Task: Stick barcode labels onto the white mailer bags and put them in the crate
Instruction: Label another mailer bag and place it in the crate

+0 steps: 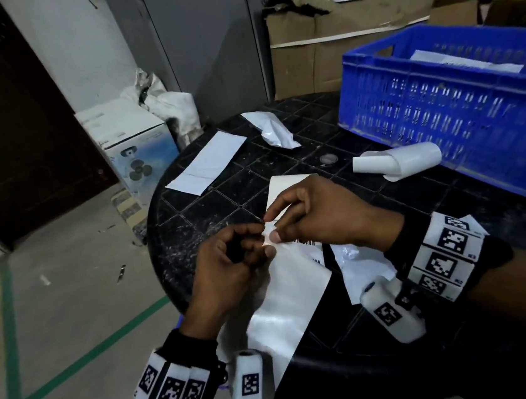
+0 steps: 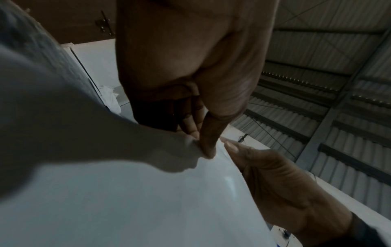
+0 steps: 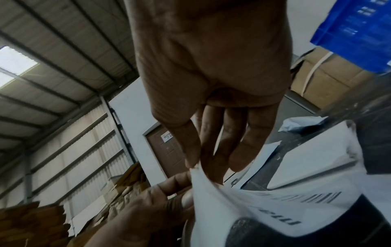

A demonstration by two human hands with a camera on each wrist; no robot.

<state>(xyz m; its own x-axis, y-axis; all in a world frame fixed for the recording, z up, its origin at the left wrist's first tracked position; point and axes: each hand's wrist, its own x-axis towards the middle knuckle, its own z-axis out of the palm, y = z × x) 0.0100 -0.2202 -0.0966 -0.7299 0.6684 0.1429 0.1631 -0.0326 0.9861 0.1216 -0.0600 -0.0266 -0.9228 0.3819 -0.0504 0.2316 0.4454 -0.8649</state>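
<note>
My left hand [image 1: 261, 243] and right hand [image 1: 273, 227] meet over the near part of the black table [image 1: 210, 212], both pinching one corner of a barcode label [image 1: 307, 243]. A white strip [image 1: 281, 187] of it sticks out beyond my right fingers. In the right wrist view the label [image 3: 296, 202] shows its printed bars, with my right fingertips [image 3: 192, 160] on its edge. Under the hands lies a white mailer bag [image 1: 286, 301], hanging over the table's near edge. The blue crate [image 1: 460, 104] stands at the right with a white bag [image 1: 456, 62] inside.
A flat white sheet [image 1: 208, 163], a crumpled bag [image 1: 275, 129] and curled white sheets [image 1: 398, 161] lie on the table. Another crinkled bag [image 1: 361, 267] sits under my right wrist. Cardboard boxes [image 1: 335, 43] stand behind; a fan box [image 1: 138, 148] is on the floor at left.
</note>
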